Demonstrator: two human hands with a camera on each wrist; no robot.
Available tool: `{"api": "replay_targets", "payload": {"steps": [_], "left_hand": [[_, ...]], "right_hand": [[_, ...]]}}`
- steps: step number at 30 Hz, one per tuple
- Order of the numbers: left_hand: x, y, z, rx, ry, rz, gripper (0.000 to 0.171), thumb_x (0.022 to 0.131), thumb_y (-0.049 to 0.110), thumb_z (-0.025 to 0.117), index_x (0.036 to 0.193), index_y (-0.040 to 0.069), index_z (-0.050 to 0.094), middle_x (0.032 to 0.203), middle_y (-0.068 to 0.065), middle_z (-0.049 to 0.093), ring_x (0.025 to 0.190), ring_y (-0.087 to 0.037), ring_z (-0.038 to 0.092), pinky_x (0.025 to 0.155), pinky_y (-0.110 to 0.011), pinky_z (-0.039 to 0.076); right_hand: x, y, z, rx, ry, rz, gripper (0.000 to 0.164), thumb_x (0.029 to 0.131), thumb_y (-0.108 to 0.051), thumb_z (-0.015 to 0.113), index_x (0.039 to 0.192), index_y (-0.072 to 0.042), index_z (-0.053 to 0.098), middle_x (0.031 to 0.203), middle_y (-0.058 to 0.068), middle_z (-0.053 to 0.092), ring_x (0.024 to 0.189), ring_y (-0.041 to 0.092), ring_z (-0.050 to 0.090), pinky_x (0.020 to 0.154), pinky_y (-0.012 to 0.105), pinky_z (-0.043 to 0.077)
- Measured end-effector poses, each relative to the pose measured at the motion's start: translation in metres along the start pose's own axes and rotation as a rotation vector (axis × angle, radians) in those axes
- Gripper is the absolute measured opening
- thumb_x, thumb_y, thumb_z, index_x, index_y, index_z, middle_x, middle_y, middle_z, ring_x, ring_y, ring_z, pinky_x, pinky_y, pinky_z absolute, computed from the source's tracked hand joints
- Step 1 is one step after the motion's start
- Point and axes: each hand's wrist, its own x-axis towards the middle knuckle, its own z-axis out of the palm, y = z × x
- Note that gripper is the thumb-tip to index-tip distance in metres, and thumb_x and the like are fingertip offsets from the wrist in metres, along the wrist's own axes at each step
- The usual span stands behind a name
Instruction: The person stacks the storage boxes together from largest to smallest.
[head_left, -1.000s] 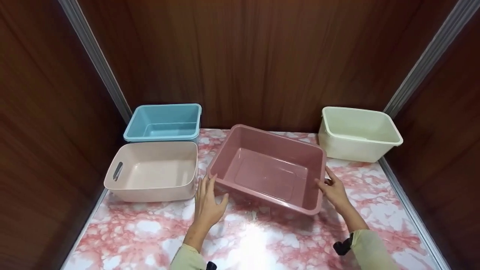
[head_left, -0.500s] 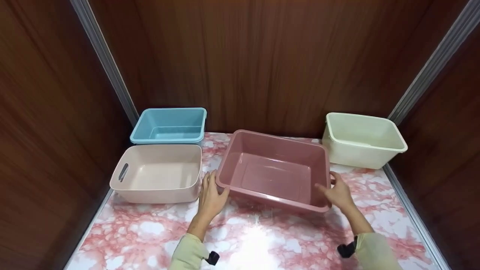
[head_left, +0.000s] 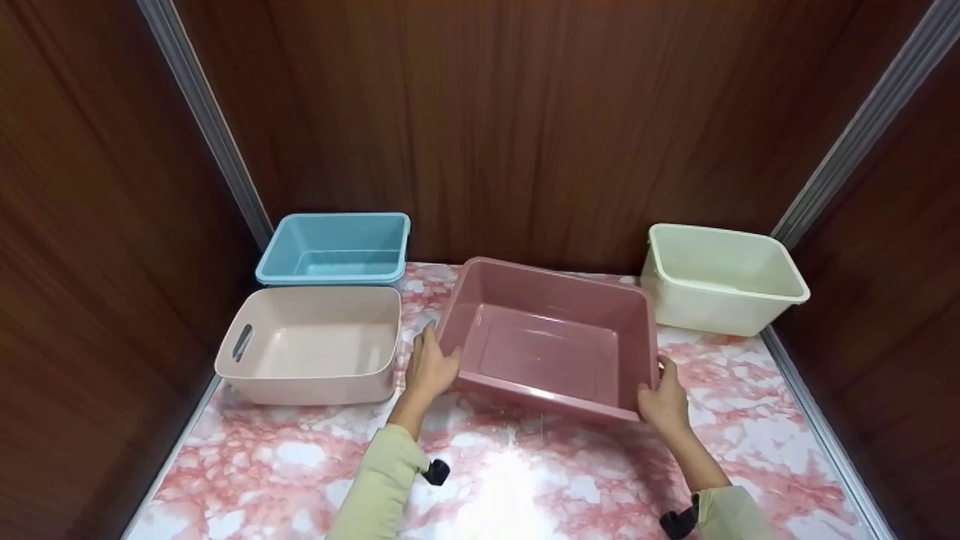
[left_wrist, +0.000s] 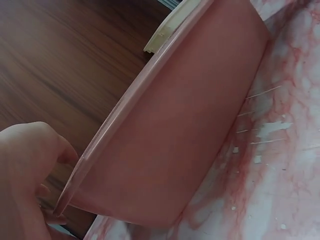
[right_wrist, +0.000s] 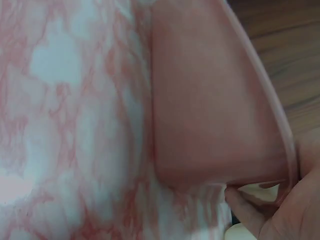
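Note:
A dusty-pink rectangular plastic basin (head_left: 540, 349) sits slightly askew on the table in the middle of the head view. My left hand (head_left: 431, 367) grips its left rim near the front corner, thumb over the edge. At the opposite side my right hand (head_left: 666, 397) holds the right rim close to the front corner, with its thumb inside. The left wrist view shows the basin's outer wall (left_wrist: 165, 125), with the left hand (left_wrist: 30, 175) at its rim. In the right wrist view, fingers (right_wrist: 245, 210) reach under the rim; the rest of the hand is partly cut off.
Left of the basin stands a beige tub (head_left: 315, 386) with a handle slot, and a blue bin (head_left: 337, 262) is behind it. A pale cream bin (head_left: 712, 311) is at the back right. Wooden walls (head_left: 510, 135) enclose the marbled pink-and-white table (head_left: 300, 457).
The basin has turned a little straighter. My left hand has gone from open fingers at the corner to gripping the rim, and my right hand has slid toward the front corner.

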Motion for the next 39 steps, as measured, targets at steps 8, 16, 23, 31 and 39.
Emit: {"api": "replay_targets", "payload": {"steps": [8,16,23,31,39], "left_hand": [[0.016,0.001,0.009,-0.022,-0.031,-0.017,0.067,0.089,0.023,0.065,0.147,0.006,0.037,0.129,-0.022,0.053,0.116,-0.039,0.054,0.095,-0.052,0.043],[0.02,-0.005,0.013,-0.083,-0.041,-0.016,0.066,0.089,0.017,0.064,0.148,0.008,0.036,0.133,-0.023,0.052,0.12,-0.039,0.052,0.096,-0.053,0.042],[0.018,-0.008,0.015,-0.162,-0.042,0.055,0.065,0.089,0.003,0.054,0.15,0.007,0.033,0.132,-0.022,0.055,0.117,-0.039,0.054,0.096,-0.052,0.043],[0.012,-0.008,0.013,-0.24,-0.048,0.078,0.071,0.082,-0.009,0.049,0.149,0.003,0.032,0.127,-0.026,0.057,0.111,-0.042,0.057,0.095,-0.053,0.043],[0.004,-0.011,0.017,-0.233,-0.008,0.058,0.067,0.084,-0.004,0.05,0.149,0.008,0.036,0.12,-0.024,0.062,0.106,-0.041,0.06,0.088,-0.056,0.046]], "right_hand": [[0.01,0.006,-0.001,0.084,-0.024,-0.022,0.062,0.089,0.005,0.048,0.147,0.005,0.026,0.137,0.035,0.043,0.122,0.048,0.046,0.096,0.056,0.041],[0.022,0.012,-0.003,0.115,-0.075,-0.028,0.06,0.091,0.003,0.049,0.147,0.002,0.028,0.138,0.034,0.043,0.121,0.046,0.047,0.094,0.055,0.042],[0.034,0.02,-0.004,0.148,-0.105,-0.048,0.058,0.093,0.002,0.049,0.148,-0.001,0.03,0.14,0.033,0.042,0.121,0.045,0.047,0.093,0.055,0.044],[0.043,0.024,-0.009,0.174,-0.14,-0.041,0.059,0.095,0.0,0.047,0.151,-0.003,0.028,0.133,0.035,0.046,0.115,0.043,0.051,0.089,0.05,0.046],[0.045,0.024,-0.01,0.24,-0.216,0.019,0.06,0.101,-0.007,0.043,0.155,-0.009,0.017,0.148,0.03,0.03,0.128,0.042,0.039,0.097,0.05,0.039]]}}
